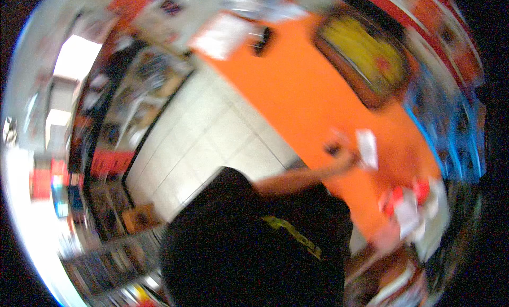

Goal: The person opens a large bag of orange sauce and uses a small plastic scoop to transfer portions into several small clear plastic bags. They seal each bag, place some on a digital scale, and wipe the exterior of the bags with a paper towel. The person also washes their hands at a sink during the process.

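Motion blur softens the whole head view. My left hand (345, 159) is over the orange tabletop (294, 96), beside a small white card or paper slip (367, 149) and a small dark object (332, 148); whether it grips either is too blurred to tell. Lower right, at the table's edge, my right hand (386, 236) touches or is right beside a white packet or paper (406, 213). Red pieces (422, 191) and a pale plastic-like sheet (433, 231) lie around that packet. The fingers of this hand are smeared, so their grip does not show.
A dark-rimmed container with yellow contents (364, 52) stands on the table's far side. White paper (224, 35), a black object (262, 40) and clear plastic packaging (258, 5) lie farther up. Blue racks (445, 124) border the right. Shelves of goods (147, 84) stand left, across the tiled floor (214, 120).
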`<state>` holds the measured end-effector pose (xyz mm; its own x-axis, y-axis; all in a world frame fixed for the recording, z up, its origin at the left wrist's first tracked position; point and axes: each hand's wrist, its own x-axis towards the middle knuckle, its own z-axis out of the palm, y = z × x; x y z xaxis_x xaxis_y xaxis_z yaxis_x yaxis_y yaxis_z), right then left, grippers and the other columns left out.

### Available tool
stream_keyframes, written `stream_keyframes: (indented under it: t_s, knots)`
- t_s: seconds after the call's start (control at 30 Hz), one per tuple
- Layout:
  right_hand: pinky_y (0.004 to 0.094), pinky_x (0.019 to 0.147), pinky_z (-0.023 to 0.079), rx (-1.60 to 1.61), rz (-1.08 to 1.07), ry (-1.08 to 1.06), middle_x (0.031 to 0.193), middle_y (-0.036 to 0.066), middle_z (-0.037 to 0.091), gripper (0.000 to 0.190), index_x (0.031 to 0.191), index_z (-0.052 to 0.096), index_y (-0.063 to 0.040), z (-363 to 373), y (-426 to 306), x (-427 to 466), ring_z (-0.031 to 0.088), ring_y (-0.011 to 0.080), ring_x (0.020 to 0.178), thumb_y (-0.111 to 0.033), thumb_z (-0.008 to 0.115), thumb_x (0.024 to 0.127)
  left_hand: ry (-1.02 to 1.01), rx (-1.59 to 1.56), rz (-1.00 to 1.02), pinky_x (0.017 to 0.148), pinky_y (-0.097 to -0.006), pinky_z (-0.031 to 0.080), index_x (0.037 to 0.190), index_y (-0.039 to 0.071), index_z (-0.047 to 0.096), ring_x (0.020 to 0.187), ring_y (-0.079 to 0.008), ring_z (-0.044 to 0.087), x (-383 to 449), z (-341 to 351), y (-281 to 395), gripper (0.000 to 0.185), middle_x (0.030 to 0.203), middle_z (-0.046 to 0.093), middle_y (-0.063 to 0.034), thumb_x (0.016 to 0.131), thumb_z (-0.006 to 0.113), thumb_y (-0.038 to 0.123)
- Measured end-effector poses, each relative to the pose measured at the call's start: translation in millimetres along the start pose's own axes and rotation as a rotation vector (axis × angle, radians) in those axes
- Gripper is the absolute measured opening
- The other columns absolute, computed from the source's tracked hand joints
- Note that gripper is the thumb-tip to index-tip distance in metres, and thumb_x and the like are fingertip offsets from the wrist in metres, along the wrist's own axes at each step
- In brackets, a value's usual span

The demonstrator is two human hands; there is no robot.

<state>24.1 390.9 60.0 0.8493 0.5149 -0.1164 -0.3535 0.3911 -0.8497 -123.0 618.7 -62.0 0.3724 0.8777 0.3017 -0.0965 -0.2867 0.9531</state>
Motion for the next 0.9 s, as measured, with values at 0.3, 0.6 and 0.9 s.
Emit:
stream_keyframes:
  t_s: [0.3, 0.6, 0.9]
  knots:
    - [0.0504, 0.103, 0.04, 0.003, 0.091, -0.148, 0.129, 0.016, 0.06, 0.042, 0.126, 0.059, -0.007, -9.4, 17.0, 20.5, 0.055, 0.0367, 0.118, -0.031, 0.049, 0.094, -0.359, 0.229, -0.253, 0.072, -0.0471, 0.053, 0.101, 0.0, 0.061, 0.08, -0.0382, 0.065, -7.9, 21.4, -28.2, 0.021, 0.087, 0.064, -0.019, 0.087, 0.059, 0.015]
    - [0.0486, 0.099, 0.045, -0.137, 0.042, -0.128, 0.131, 0.016, 0.057, 0.043, 0.132, 0.052, -0.003, 2.2, 21.9, 26.3, 0.057, 0.0335, 0.116, -0.024, 0.052, 0.094, 0.11, 0.41, -0.409, 0.081, -0.0469, 0.05, 0.109, 0.0, 0.058, 0.1, -0.0391, 0.059, -13.7, -53.6, -45.3, 0.036, 0.112, 0.058, -0.024, 0.085, 0.067, 0.026]
    - [0.0469, 0.095, 0.051, -0.45, -0.111, 0.037, 0.133, 0.017, 0.055, 0.048, 0.138, 0.045, 0.001, 15.4, 34.1, 13.2, 0.059, 0.0303, 0.114, -0.017, 0.054, 0.094, -0.004, 0.276, -0.334, 0.059, -0.0341, 0.05, 0.087, 0.002, 0.064, 0.069, -0.0203, 0.064, -7.9, -119.7, -112.7, 0.022, 0.078, 0.067, -0.0101, 0.087, 0.071, 0.023]
